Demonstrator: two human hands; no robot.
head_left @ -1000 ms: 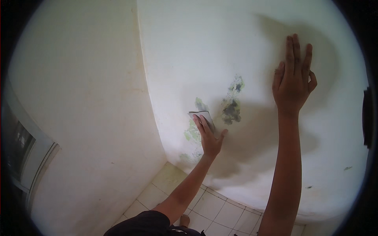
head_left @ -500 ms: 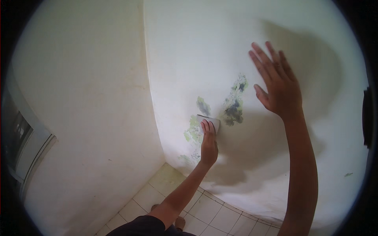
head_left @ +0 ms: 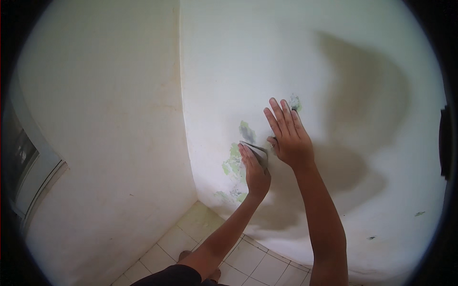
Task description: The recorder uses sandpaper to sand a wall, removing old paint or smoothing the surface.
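Observation:
My left hand presses a small piece of sandpaper, pale on the back with a dark edge, against the white wall. Its fingers lie close together along the sheet's left side, and the right part of the sheet lifts toward me. To the right, my right hand is spread flat at the wall, holding nothing, and hides most of a peeling patch. Green and grey peeling spots surround the sandpaper: one patch just above it and another to the left of my left fingers.
A second wall meets this one at a corner on the left. A framed window or door stands at the far left. White floor tiles lie below, with my feet partly showing. A dark object is at the right edge.
My right hand has moved down and left, from bare wall onto the peeling patch beside my left hand. The sandpaper has tilted, its right side coming off the wall; my left hand has barely shifted.

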